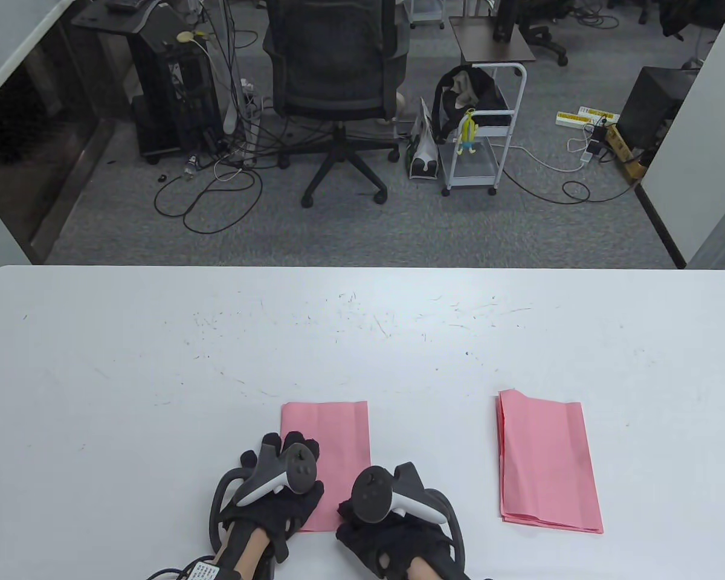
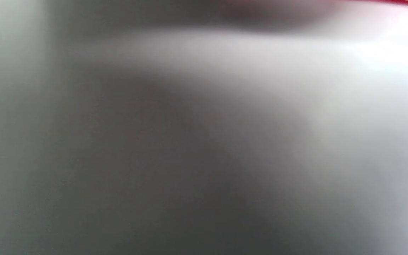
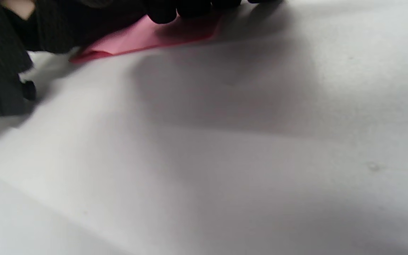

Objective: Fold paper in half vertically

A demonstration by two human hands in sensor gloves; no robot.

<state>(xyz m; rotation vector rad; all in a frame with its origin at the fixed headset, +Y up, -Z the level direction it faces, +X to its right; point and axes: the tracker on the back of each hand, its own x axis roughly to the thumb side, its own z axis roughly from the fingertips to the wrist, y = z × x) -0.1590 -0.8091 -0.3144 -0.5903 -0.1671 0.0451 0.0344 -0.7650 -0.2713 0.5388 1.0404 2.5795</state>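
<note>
**Both my hands on the folded pink sheet at the desk's near edge**

The pink paper point(image 1: 332, 447) lies flat on the white desk point(image 1: 157, 374), close to the near edge and a little left of its middle, already doubled into a tall narrow rectangle; my left hand point(image 1: 278, 489) rests on its lower left part, fingers spread and flat, gripping nothing; my right hand point(image 1: 393, 513) sits at its lower right corner, and in the right wrist view my fingertips point(image 3: 161, 12) press down on the pink sheet point(image 3: 147, 35) against the desk point(image 3: 225, 159); whether that hand pinches the edge or only presses it, I cannot tell; a stack of pink sheets point(image 1: 547, 462) lies well apart toward the right end of the desk, near the same edge; the left wrist view is a grey blur with a sliver of pink at its top right corner.
</note>
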